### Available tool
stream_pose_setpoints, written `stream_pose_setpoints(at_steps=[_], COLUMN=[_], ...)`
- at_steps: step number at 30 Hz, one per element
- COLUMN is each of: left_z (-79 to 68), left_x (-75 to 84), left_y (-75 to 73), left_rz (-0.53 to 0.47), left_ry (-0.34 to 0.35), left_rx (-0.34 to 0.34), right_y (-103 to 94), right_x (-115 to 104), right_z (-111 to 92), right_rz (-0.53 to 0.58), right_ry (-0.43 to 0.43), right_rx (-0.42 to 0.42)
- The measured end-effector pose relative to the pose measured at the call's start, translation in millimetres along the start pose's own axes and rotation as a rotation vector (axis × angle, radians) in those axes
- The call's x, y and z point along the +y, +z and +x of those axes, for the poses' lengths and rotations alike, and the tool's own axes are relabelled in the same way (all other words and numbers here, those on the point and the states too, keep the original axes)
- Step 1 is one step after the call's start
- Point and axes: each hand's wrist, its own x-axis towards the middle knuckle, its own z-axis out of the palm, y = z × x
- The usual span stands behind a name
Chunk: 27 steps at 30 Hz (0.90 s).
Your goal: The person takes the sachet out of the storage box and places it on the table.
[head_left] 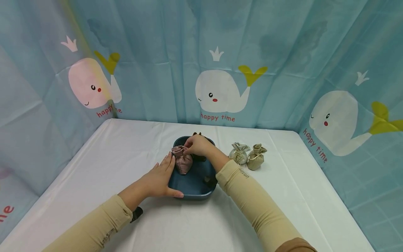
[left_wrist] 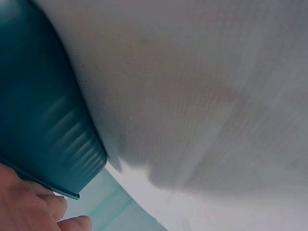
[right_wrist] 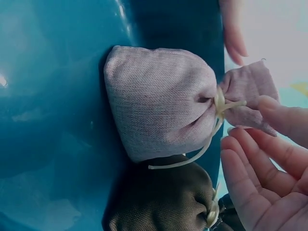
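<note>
A dusty-pink drawstring pouch (head_left: 184, 164) with a pale cord round its neck lies in a blue basin (head_left: 192, 196), against the wall on the left in the head view. My right hand (head_left: 199, 145) has the pouch's gathered top between thumb and fingers, as the right wrist view shows. Beside it in the basin is a dark brown pouch (right_wrist: 161, 199), mostly hidden by my right hand in the head view. My left hand (head_left: 160, 178) lies spread along the basin's left side, fingers at the rim and thumb over the front edge.
To the right of the basin, a pale grey-green pouch (head_left: 239, 154) and an olive-beige pouch (head_left: 256, 158) stand side by side on the white-covered table (head_left: 283, 196). A blue curtain (head_left: 151, 63) with whale prints hangs behind the table and along its sides.
</note>
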Motion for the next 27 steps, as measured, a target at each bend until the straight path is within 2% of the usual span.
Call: stream_pose_setpoints(at_steps=[13,19,27], left_z=[-1.2,-1.6,-0.7], left_x=[-0.2,0.3,0.4], left_y=[-0.1,-0.3,0.4], left_rz=[-0.015,-0.019,-0.017], left_ry=[0.002,0.001,-0.004], left_rx=[0.005,0.01,0.012], right_y=[7.2,6.5,0.6], right_x=[1.0,0.8,2.6], right_z=[4.8,3.4,0.4], right_rz=[-0.065,-0.066,-0.081], right_ry=[-0.017,-0.043,-0.032], right_rx=[0.003,0.05,0.104])
